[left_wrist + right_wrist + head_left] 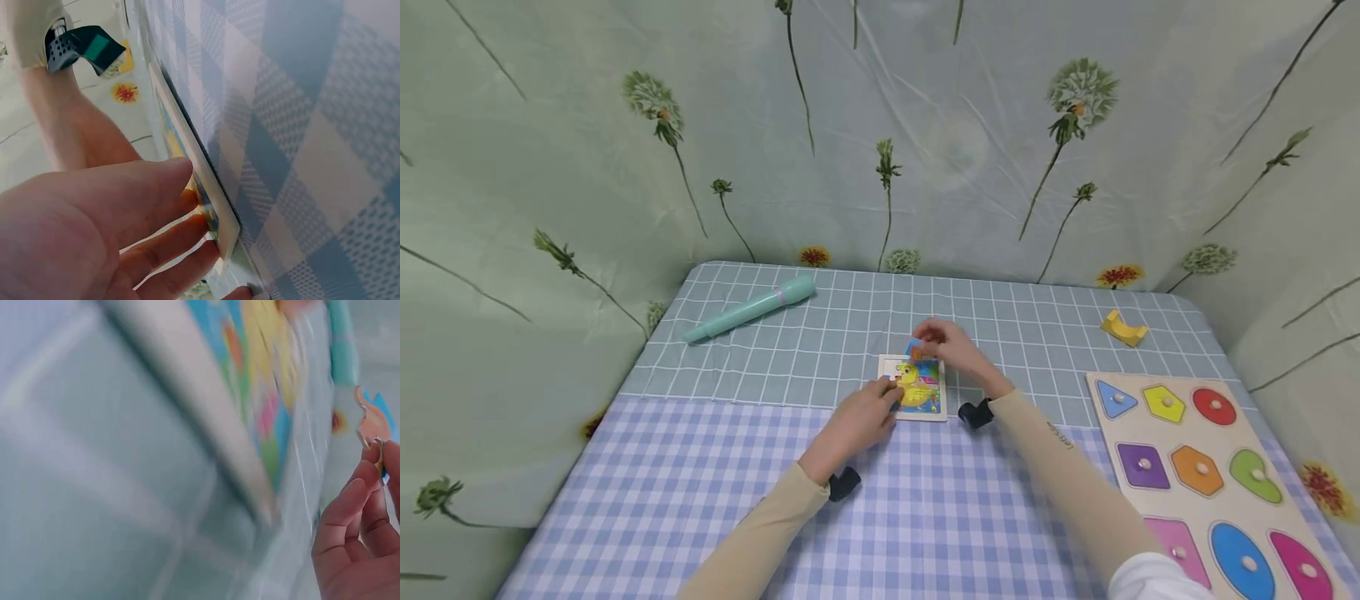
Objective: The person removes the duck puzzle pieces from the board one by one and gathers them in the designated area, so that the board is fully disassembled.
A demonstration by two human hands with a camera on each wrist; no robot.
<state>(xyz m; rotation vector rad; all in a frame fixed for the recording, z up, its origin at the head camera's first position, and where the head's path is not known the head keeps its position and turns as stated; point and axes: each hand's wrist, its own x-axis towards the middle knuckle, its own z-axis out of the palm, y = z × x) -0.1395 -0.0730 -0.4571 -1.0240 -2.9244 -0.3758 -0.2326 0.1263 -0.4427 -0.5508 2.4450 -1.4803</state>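
Note:
A small wooden jigsaw board (943, 404) with a yellow duck picture lies on the table in the head view. My left hand (860, 417) is at its left side, with fingertips touching the board and fairly straight fingers (169, 240) in the left wrist view. Above the board's far edge, my right hand (949, 344) pinches a puzzle piece (375, 420) between thumb and fingertips. Blue and orange show on that piece, which is held off the board. The fingers of my left hand cover part of the duck picture.
A shape board (1108, 417) with colourful knobbed pieces lies at the right. Behind it sits a yellow curved block (1123, 330). A teal, club-shaped object (748, 311) lies at the back left. A floral curtain (850, 200) hangs behind the table.

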